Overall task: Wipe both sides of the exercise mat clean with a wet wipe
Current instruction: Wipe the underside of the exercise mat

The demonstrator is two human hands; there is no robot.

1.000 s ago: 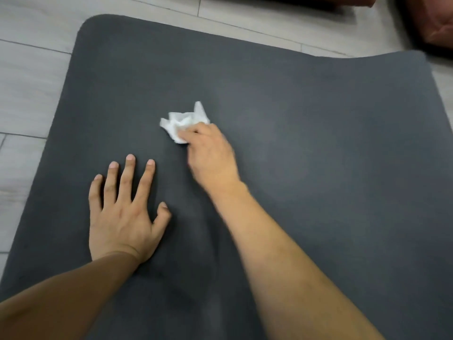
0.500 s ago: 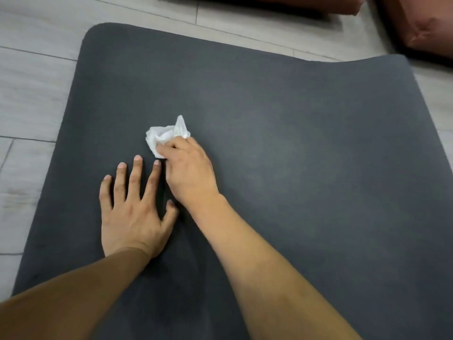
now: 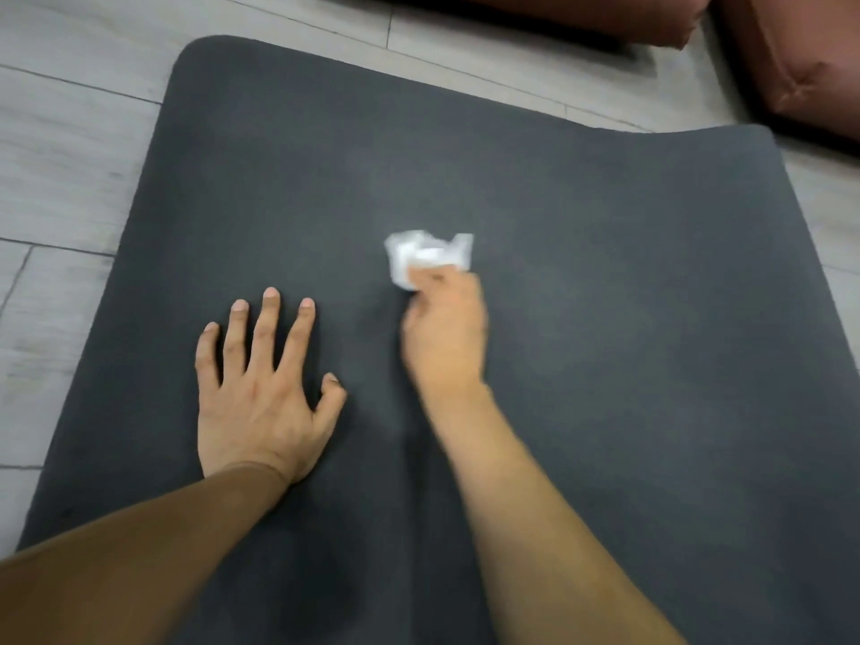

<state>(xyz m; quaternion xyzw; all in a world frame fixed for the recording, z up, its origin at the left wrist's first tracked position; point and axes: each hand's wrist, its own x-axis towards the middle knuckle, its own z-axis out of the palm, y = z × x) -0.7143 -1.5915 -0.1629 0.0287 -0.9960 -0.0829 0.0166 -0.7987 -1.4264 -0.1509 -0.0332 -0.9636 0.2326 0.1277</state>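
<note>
Head view: I saw right hand point(image 3: 444, 328), blurred, prob pinching wet wipe point(image 3: 426, 258) on mat point(image 3: 605, 365); unwiped stretch lay right. Left hand point(image 3: 260, 388) flat, fingers spread.

floor point(image 3: 70, 179): pale grey wood-look planks with thin dark seams; even, soft light
cushions point(image 3: 800, 58): reddish-brown, lying on the floor at the top right edge; partly cut off

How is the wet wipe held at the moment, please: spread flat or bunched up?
Bunched up: the wet wipe is a crumpled wad gripped by the right hand.
</note>
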